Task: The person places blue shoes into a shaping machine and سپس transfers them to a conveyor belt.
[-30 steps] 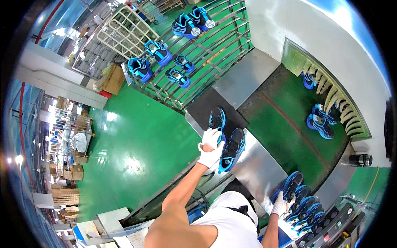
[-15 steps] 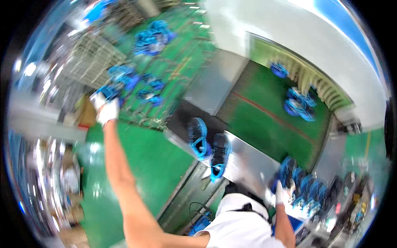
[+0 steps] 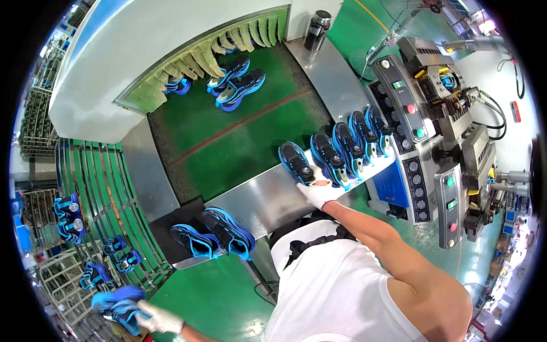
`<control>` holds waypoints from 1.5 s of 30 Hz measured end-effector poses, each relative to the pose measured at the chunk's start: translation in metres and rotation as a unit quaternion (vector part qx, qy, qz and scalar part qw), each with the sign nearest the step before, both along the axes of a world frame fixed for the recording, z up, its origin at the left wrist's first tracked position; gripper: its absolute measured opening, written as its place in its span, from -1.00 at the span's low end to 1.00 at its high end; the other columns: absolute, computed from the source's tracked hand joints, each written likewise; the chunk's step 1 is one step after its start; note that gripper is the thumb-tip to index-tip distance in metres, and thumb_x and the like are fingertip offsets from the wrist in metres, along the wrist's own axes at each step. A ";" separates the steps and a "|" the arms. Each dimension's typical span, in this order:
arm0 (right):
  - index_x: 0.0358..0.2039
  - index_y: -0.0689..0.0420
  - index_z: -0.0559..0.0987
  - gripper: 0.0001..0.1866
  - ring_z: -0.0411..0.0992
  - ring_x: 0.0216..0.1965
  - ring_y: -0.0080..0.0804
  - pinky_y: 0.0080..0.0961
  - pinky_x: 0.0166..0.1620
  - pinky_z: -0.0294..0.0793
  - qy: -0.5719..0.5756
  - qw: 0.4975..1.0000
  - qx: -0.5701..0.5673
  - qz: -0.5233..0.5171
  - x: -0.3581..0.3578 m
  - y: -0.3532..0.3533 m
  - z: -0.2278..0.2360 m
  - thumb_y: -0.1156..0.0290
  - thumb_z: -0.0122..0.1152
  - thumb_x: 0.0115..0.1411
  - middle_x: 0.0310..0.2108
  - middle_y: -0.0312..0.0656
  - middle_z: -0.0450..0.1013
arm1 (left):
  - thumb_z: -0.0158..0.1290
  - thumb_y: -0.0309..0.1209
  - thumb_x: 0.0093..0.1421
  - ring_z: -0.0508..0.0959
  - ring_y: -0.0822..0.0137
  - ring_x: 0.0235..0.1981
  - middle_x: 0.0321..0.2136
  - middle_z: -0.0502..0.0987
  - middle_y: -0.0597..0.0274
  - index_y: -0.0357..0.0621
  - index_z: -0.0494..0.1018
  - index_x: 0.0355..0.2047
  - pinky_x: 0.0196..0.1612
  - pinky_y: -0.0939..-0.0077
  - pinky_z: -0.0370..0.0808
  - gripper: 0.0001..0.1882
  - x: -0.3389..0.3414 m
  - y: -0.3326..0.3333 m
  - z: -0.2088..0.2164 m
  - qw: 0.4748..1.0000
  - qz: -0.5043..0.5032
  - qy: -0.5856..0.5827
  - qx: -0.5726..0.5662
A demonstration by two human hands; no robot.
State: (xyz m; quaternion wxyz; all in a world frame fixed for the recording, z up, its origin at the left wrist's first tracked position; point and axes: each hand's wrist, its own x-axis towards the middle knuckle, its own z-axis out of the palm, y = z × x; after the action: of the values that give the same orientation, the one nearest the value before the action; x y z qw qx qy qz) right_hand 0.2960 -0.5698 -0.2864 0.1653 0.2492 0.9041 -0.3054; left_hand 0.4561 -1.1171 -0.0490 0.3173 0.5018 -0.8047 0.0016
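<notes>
At the lower left, my left hand (image 3: 158, 317), in a white glove, is closed on a blue and black sneaker (image 3: 118, 305). Both are smeared by motion; whether a second shoe is in the grip I cannot tell. My right hand (image 3: 317, 195), gloved too, grips the heel end of a black and blue sneaker (image 3: 295, 162) on the metal ledge. That shoe is leftmost in a row of similar sneakers (image 3: 327, 154). Another pair of sneakers (image 3: 228, 229) lies on a black mat (image 3: 160, 228) at the ledge's left end.
Beyond the ledge, a green conveyor belt (image 3: 239, 154) carries sneakers (image 3: 242, 91) by a fringed opening (image 3: 211, 62). A flask (image 3: 317, 31) stands at the back. Machines with buttons (image 3: 407, 102) are on the right. A green-barred rack (image 3: 108, 199) with sneakers is on the left.
My view has turned left and the picture is sharper. My left hand, still on a sneaker, now appears lower left beside the rack. My right hand stays at the sneaker row's near end.
</notes>
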 end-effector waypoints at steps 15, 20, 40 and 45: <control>0.28 0.27 0.37 -0.26 0.45 0.21 -0.04 -0.25 0.26 0.41 0.181 0.931 -0.315 -0.017 0.113 0.164 0.056 0.13 0.34 0.19 0.20 0.11 0.45 | 0.22 -0.07 0.17 0.52 -0.18 0.07 -0.04 0.57 -0.17 -0.20 0.51 -0.07 0.04 -0.09 0.46 -0.51 -0.108 0.417 -0.221 0.673 -0.585 -0.393 0.224; 0.20 0.20 0.47 -0.36 0.52 0.11 -0.04 -0.26 0.16 0.48 0.150 0.928 -0.168 -0.297 0.261 0.268 -0.004 0.23 0.40 0.15 0.09 0.08 0.53 | 0.27 -0.03 0.11 0.50 -0.16 0.07 0.05 0.47 -0.17 -0.18 0.41 0.14 0.11 -0.02 0.44 -0.31 -0.103 0.418 -0.177 0.666 -0.622 -0.392 0.128; -0.01 0.29 0.60 -0.45 0.55 -0.15 -0.32 -0.34 -0.08 0.56 -0.028 0.788 -0.247 -0.563 0.453 0.193 -0.146 0.20 0.51 0.09 -0.13 -0.08 0.60 | 0.12 -0.40 0.18 0.61 -0.05 -0.12 -0.18 0.59 -0.07 -0.21 0.57 -0.14 -0.02 0.17 0.53 -0.74 -0.281 0.563 -0.155 0.386 -0.823 -0.402 0.110; -0.02 0.27 0.60 -0.49 0.54 -0.16 -0.32 -0.33 -0.09 0.56 -0.026 0.747 -0.285 -0.599 0.429 0.183 -0.149 0.27 0.53 0.08 -0.15 -0.09 0.59 | 0.18 -0.30 0.18 0.61 -0.03 -0.06 -0.07 0.57 -0.08 -0.21 0.55 -0.02 0.04 0.19 0.52 -0.62 -0.284 0.563 -0.150 0.365 -0.820 -0.417 0.147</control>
State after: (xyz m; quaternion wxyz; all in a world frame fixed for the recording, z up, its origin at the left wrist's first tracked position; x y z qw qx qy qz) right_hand 0.7250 -0.3872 -0.4354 0.0352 0.6890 0.4349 -0.5787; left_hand 0.1717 -0.5540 -0.1986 -0.2920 -0.4303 -0.8372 -0.1691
